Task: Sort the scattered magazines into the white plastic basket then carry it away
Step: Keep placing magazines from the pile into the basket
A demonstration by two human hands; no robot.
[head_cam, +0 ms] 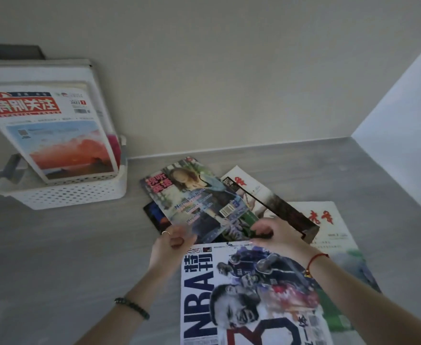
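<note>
Got my left hand (173,241) and right hand (276,236) both pinching the near edge of the English-learning magazine (197,197). It's tilted up over the pile. White basket (62,192) sits off to the left with magazines already standing in it

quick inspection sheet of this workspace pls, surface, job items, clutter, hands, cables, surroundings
surface: grey floor, magazines scattered right of centre
job's things: white plastic basket at left, already holding upright magazines, red-titled magazine in front; English-study magazine gripped by both hands at its near edge; NBA magazine lying nearest; about three more beneath and behind
clutter: nothing seen
grippers: left hand and right hand both pinching the English-study magazine
cables: nothing seen
surroundings: plain wall behind, white panel at right
</note>
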